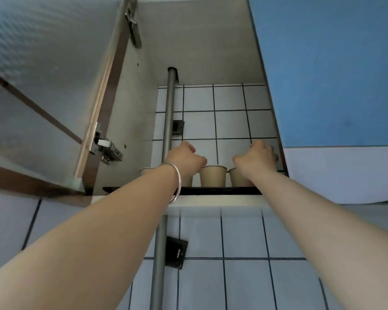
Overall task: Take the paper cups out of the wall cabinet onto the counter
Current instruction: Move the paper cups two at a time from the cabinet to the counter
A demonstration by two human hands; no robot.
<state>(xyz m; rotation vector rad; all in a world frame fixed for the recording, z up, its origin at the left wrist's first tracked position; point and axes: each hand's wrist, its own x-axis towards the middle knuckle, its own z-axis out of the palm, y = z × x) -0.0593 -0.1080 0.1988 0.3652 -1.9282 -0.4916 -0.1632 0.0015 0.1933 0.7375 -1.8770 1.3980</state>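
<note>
Head view: open wall cabinet (132, 121), grey-lined, door swung left for access. Tan paper cups (213, 176) stand upright in a row at the shelf's front edge, none yet on the counter. Left hand (185, 159), silver bangle (177, 182) at wrist, and right hand (255, 158) reach over the outer cups, fingers curled downward; actual grip cannot be told. Grey vertical pipe (169, 113) behind.

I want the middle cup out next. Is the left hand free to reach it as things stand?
Probably yes. The left hand is already inside the open cabinet, just left of the middle cup, whose front and rim stand uncovered. The right hand is over the next cup, not across it.
</note>
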